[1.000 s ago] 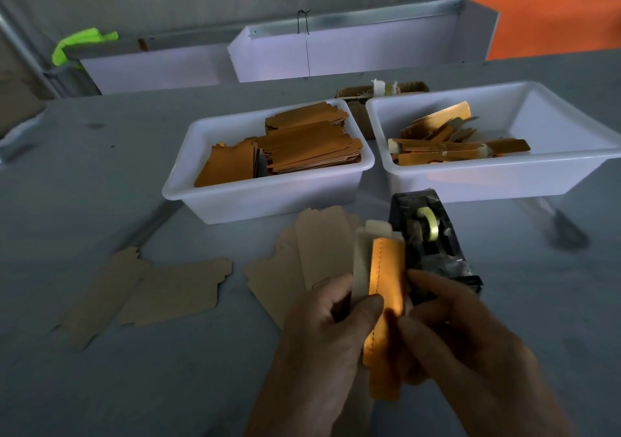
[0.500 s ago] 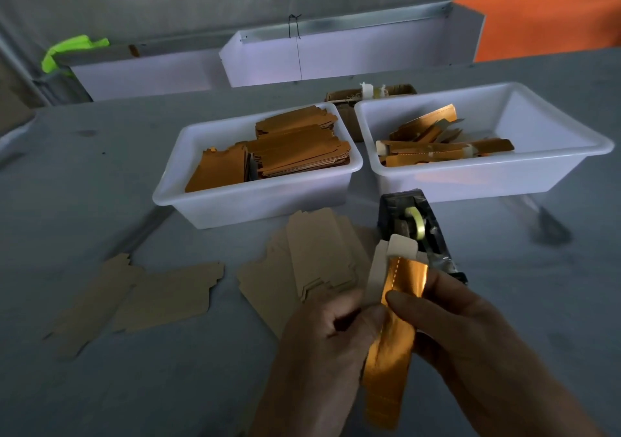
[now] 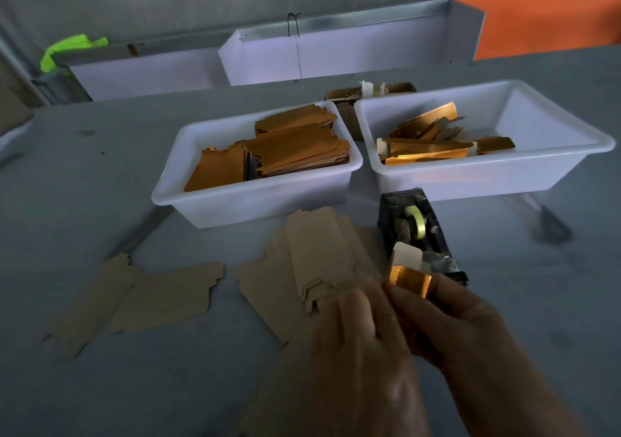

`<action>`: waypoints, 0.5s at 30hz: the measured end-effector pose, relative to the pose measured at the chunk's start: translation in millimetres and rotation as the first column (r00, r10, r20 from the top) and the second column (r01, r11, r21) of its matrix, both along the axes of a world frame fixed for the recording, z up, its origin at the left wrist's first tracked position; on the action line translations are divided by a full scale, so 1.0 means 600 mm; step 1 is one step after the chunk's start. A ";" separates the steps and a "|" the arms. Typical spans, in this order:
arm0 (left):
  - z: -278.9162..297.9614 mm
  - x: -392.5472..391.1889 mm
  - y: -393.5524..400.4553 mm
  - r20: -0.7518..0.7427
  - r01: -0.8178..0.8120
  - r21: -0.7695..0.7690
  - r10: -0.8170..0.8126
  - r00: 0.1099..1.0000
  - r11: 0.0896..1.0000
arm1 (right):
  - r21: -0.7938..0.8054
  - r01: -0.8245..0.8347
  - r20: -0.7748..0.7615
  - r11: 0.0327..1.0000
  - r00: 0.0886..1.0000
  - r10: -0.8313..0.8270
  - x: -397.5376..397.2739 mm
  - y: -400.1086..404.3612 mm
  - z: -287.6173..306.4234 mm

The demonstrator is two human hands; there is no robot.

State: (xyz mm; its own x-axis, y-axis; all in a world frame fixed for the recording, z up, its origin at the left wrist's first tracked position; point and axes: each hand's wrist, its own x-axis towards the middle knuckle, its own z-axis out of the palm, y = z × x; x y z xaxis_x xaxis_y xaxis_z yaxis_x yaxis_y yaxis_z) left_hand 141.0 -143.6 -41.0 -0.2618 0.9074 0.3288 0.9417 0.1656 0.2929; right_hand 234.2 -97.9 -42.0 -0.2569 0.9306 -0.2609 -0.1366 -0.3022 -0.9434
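A narrow gold carton (image 3: 408,278) with a white end flap sticks up between my hands, low in the middle of the view. My right hand (image 3: 453,329) grips it from the right, thumb across its gold face. My left hand (image 3: 359,342) lies against its left side, fingers fairly straight and blurred; most of the carton is hidden behind both hands. Just beyond stands a black tape dispenser (image 3: 415,231) with a yellowish roll.
Flat brown card blanks (image 3: 319,258) lie stacked left of my hands, more blanks (image 3: 141,299) further left. A white tub (image 3: 235,201) holds flat gold blanks; a second white tub (image 3: 537,171) at right holds folded gold cartons. White trays line the table's far edge.
The carton, earlier long and exposed between my fingers, is now mostly covered. My left hand has slid over its side, my right hand has closed lower around it, and only its top shows.
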 end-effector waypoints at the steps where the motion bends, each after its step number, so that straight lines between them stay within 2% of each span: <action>1: -0.005 0.002 0.000 -0.010 -0.018 -0.061 0.017 1.000 0.998 | 0.014 0.004 0.018 1.000 1.000 -0.004 0.001 -0.001 0.000; 3: -0.012 0.016 -0.005 0.084 0.051 -0.191 -0.035 0.996 0.980 | 0.018 0.020 0.030 1.000 0.999 -0.021 0.003 -0.003 0.000; 5: -0.017 0.019 -0.001 0.024 -0.031 -0.246 0.038 0.999 0.969 | 0.019 0.023 0.018 1.000 1.000 -0.023 0.003 -0.006 0.002; 7: -0.026 0.024 0.005 0.014 -0.005 -0.279 0.009 1.000 0.960 | 0.020 0.000 0.023 1.000 1.000 -0.001 0.004 -0.008 0.000; 10: -0.032 0.020 0.001 0.146 0.064 -0.156 -0.042 0.988 0.986 | 0.052 0.027 0.067 0.998 0.997 -0.030 0.005 -0.008 -0.001; 12: -0.032 0.007 -0.002 0.082 0.035 0.031 -0.038 0.996 0.999 | 0.063 0.037 0.043 0.997 0.998 -0.039 0.008 -0.005 -0.005; 13: -0.029 0.000 -0.007 0.154 0.089 0.024 -0.091 0.984 0.996 | 0.040 0.041 0.002 0.998 0.999 -0.041 0.009 -0.003 -0.008; 14: -0.021 0.002 -0.015 0.354 0.121 0.010 -0.117 0.928 0.993 | 0.019 0.046 -0.033 0.999 0.998 -0.045 0.008 -0.002 -0.007; 15: -0.013 -0.002 -0.015 0.567 0.069 0.022 -0.069 0.821 0.997 | 0.021 0.037 -0.055 0.999 0.998 -0.036 0.008 -0.001 -0.009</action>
State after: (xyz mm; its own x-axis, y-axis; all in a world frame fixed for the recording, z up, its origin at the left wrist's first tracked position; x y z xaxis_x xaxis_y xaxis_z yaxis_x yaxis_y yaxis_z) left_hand 139.9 -152.3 -49.0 -0.3389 0.9301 0.1420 0.6185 0.1065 0.7785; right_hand 239.3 -98.3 -47.3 -0.2360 0.9450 -0.2265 -0.1988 -0.2751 -0.9407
